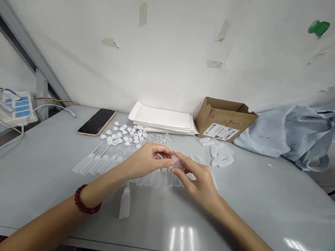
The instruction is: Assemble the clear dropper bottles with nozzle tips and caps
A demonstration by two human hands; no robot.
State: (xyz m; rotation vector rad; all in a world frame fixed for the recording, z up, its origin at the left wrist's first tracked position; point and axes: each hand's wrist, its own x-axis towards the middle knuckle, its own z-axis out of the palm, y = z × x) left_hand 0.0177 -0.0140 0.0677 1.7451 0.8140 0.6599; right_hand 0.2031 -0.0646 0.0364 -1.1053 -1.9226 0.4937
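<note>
A small translucent plastic bottle (177, 163) is held between both hands above the grey table. My left hand (150, 158) pinches its near-left end, thumb pressed on it; a thin pale strip shows by the fingertips. My right hand (200, 176) grips the same bottle between thumb and fingers. Beneath and behind the hands lies a row of similar bottles (154, 178), partly hidden. One bottle with a thin strap (125, 204) lies alone nearer the front edge. To the left, several strapped bottles (97, 163) lie side by side.
White caps (124, 135) are scattered behind the bottles, beside a small heap of pale straps (159, 138). Loose bottles (222, 154) lie at right. Along the wall are a phone (97, 122), white envelopes (162, 117), a cardboard box (226, 119) and blue-grey cloth (286, 131).
</note>
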